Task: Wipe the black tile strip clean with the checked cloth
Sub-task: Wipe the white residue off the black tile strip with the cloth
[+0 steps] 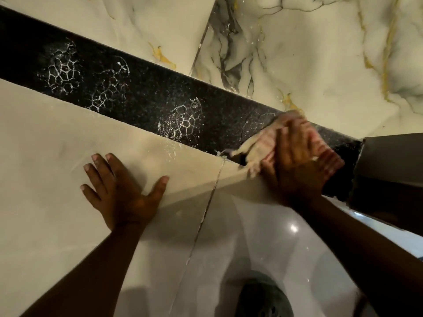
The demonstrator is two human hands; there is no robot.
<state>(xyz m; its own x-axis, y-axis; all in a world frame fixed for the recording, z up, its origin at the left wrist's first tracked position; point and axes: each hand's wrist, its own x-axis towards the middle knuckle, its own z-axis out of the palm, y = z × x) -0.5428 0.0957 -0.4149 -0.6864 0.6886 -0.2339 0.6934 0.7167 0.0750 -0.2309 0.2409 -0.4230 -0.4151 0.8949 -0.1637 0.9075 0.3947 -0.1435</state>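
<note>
A speckled black tile strip (142,92) runs diagonally from upper left to right across the wall. White web-like foam marks (182,122) lie on it in several patches. My right hand (299,163) presses the pale checked cloth (263,143) flat onto the strip's right part; both are blurred by motion. My left hand (121,191) rests palm-down with spread fingers on the cream tile below the strip, holding nothing.
Marbled white tiles with gold veins (320,53) sit above the strip. A white basin (263,236) with a dark drain (263,300) lies below. A grey panel (393,154) stands at the right edge, where the strip ends.
</note>
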